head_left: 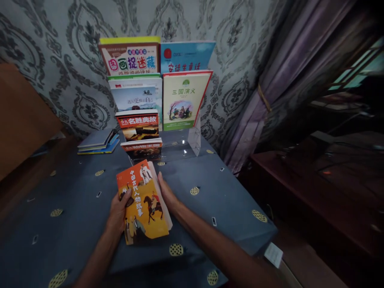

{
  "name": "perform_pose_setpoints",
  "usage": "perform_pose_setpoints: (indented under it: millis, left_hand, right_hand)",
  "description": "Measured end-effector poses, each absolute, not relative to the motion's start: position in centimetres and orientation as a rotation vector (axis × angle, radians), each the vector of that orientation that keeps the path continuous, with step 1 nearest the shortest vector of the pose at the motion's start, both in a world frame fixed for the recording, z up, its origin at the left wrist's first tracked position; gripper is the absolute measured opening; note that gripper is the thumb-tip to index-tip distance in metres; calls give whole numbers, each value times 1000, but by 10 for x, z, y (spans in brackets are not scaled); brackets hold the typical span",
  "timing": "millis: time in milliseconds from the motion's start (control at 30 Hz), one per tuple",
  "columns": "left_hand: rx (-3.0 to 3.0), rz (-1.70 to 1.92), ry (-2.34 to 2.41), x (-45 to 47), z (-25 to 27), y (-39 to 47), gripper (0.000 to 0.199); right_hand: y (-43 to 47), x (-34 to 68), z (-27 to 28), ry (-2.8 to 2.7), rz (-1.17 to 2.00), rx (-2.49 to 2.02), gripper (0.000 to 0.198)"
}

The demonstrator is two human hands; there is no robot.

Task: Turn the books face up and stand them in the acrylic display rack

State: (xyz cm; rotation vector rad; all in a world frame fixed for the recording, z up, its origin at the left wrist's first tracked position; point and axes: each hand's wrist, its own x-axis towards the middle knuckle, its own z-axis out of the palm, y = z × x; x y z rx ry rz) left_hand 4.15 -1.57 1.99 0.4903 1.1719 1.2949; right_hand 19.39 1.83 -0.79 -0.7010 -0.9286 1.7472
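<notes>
Left hand (117, 207) grips orange Chinese storybook (145, 206), thumb on cover, likely steadying it | right hand (168, 197) along its page edge, closure unclear | book over blue pineapple-print tablecloth (84, 216), before clear tiered stand (195, 141), whose steps seemingly keep displayed books (185, 102) readable | damask wallpaper (237, 52), tied purple curtain (247, 128)

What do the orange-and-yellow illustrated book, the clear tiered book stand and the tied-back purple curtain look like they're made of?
Orange-and-yellow illustrated book: paper, seemingly with a smooth card cover; pale page edges show.
Clear tiered book stand: probably acrylic, glossy; it's see-through with bright highlights.
Tied-back purple curtain: likely cloth, perhaps slightly shiny; it hangs in soft folds.
</notes>
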Motion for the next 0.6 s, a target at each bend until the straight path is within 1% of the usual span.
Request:
perform_pose_setpoints:
  millis: [200,367,467,600]
  left_hand:
    - [534,1303,1190,42,19,-14,41]
    - [531,1310,1204,37,22,-10,40]
    - [566,1320,1215,34,25,-7,40]
    - [660,1340,1172,31,27,0,46]
  right_hand:
    - [14,197,9,-836,1796,-627,63]
    - [21,200,4,-851,1757,-706,51]
    - [27,206,-2,-988,1695,-782,50]
    - [36,219,-6,-1260,1569,-897,52]
